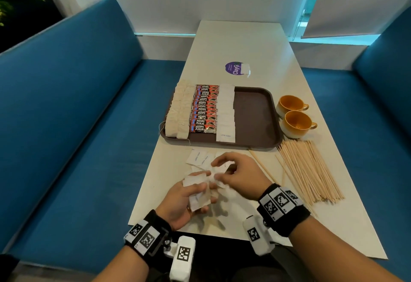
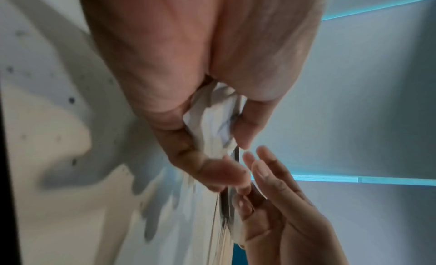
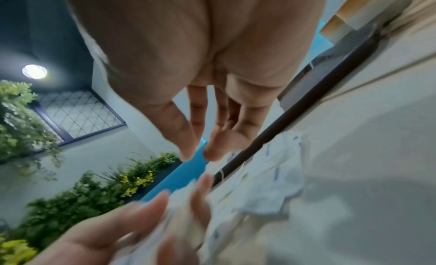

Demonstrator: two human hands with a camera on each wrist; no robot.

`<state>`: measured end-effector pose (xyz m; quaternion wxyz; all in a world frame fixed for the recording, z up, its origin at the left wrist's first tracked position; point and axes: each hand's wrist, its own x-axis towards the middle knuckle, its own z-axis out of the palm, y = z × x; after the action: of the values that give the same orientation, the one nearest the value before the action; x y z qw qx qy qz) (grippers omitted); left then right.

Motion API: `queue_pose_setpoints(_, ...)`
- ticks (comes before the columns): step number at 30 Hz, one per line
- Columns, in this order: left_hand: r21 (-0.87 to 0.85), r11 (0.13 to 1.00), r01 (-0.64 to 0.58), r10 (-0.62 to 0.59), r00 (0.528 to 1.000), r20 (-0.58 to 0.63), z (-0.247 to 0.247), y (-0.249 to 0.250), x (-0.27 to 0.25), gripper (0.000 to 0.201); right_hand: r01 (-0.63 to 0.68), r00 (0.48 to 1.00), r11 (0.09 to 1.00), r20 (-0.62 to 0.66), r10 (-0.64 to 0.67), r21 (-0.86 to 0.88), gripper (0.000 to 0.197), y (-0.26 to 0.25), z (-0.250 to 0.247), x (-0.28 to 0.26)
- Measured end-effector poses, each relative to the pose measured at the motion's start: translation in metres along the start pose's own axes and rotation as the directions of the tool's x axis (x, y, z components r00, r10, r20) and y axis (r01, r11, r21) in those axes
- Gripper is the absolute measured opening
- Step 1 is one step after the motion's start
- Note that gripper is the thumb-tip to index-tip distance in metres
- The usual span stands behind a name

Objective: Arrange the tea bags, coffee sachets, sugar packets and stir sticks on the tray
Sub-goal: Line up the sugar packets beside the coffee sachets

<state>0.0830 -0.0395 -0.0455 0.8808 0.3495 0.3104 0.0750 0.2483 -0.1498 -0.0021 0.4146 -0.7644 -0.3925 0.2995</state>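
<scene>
A brown tray [image 1: 253, 117] holds columns of tea bags [image 1: 180, 112], red coffee sachets [image 1: 204, 108] and white sugar packets [image 1: 226, 112]; its right half is bare. Loose sugar packets [image 1: 198, 158] lie on the table in front of the tray. My left hand [image 1: 200, 190] grips a bundle of sugar packets [image 2: 212, 123], with the thumb pressed on top. My right hand [image 1: 216, 170] hovers just over the loose packets, beside the left fingertips. In the right wrist view its thumb and forefinger [image 3: 194, 157] stand slightly apart with nothing between them. Stir sticks [image 1: 311, 170] lie piled on the table to the right.
Two yellow cups [image 1: 297, 123] stand right of the tray. A single stick [image 1: 262, 166] lies apart from the pile, near my right hand. Beyond the tray a small white packet [image 1: 245, 69] sits by a purple sticker [image 1: 233, 68]. Blue benches [image 1: 89, 103] flank the narrow table.
</scene>
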Motion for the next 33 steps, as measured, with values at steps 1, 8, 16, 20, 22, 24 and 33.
queue_pose_setpoints(1, 0.01, 1.0, -0.028, 0.028, 0.999, -0.03, -0.005, 0.003, 0.0, 0.038, 0.007, 0.998, 0.994, -0.057, -0.013, -0.105, 0.023, 0.003, -0.005, 0.008)
queue_pose_setpoints(8, 0.063, 0.986, -0.152, 0.158, 0.981, -0.112, -0.032, 0.014, -0.012, 0.044, -0.066, 0.997, 0.854, 0.008, 0.082, -0.516, 0.06, 0.021, -0.016, 0.054)
queue_pose_setpoints(16, 0.206, 0.959, -0.192, 0.218, 0.97, -0.111, -0.033, 0.006, -0.019, 0.014, -0.156, 0.98, 0.885, 0.044, 0.195, -0.439, 0.054, 0.021, -0.011, 0.055)
queue_pose_setpoints(20, 0.234, 0.946, -0.226, 0.263, 0.955, -0.139, -0.037, -0.002, -0.018, 0.016, -0.221, 0.975, 0.963, 0.0, 0.224, -0.153, 0.037, 0.027, -0.031, 0.049)
queue_pose_setpoints(22, 0.256, 0.932, -0.258, 0.298, 0.945, -0.133, -0.041, -0.007, -0.017, 0.017, -0.242, 0.97, 0.97, 0.026, 0.243, -0.036, 0.041, 0.026, -0.045, 0.045)
queue_pose_setpoints(24, 0.281, 0.917, -0.283, 0.327, 0.937, -0.121, -0.044, -0.009, -0.018, 0.018, -0.243, 0.966, 0.97, 0.091, 0.243, -0.009, 0.047, 0.025, -0.056, 0.046)
queue_pose_setpoints(33, 0.234, 0.915, -0.327, 0.356, 0.93, -0.094, -0.043, -0.007, -0.018, 0.028, -0.099, 0.953, 0.849, 0.197, 0.231, -0.519, 0.069, 0.027, -0.021, 0.051)
